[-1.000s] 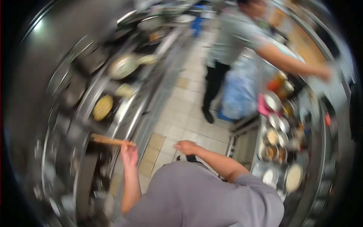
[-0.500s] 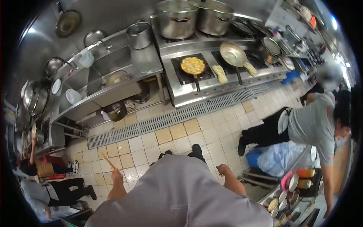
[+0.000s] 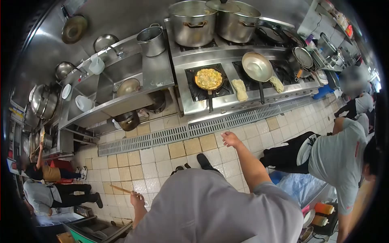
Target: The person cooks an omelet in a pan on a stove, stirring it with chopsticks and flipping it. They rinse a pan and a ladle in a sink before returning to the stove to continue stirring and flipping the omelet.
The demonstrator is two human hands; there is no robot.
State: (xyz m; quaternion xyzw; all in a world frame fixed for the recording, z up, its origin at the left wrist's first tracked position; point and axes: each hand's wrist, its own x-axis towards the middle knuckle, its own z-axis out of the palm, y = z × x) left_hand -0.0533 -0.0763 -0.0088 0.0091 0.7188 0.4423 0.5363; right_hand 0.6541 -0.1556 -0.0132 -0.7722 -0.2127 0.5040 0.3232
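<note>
My left hand is wrapped round thin wooden chopsticks, which point left over the tiles. My right hand reaches forward over the floor drain, its fingers apart and holding nothing. Ahead on the stove, a black pan holds a yellow, omelette-like food. Right of it lies a folded cloth. Beyond the cloth, a wide steel pan rests on another burner, with a second cloth by its handle. Neither hand touches the stove.
Two large pots stand at the back of the stove. To the left is a sink with bowls. A floor grate runs along the stove. One person bends over a counter at right; others stand at left and far right.
My right hand has moved forward and up, its fingers now spread. My left hand has shifted right and down with the chopsticks. The view has moved a little closer to the stove.
</note>
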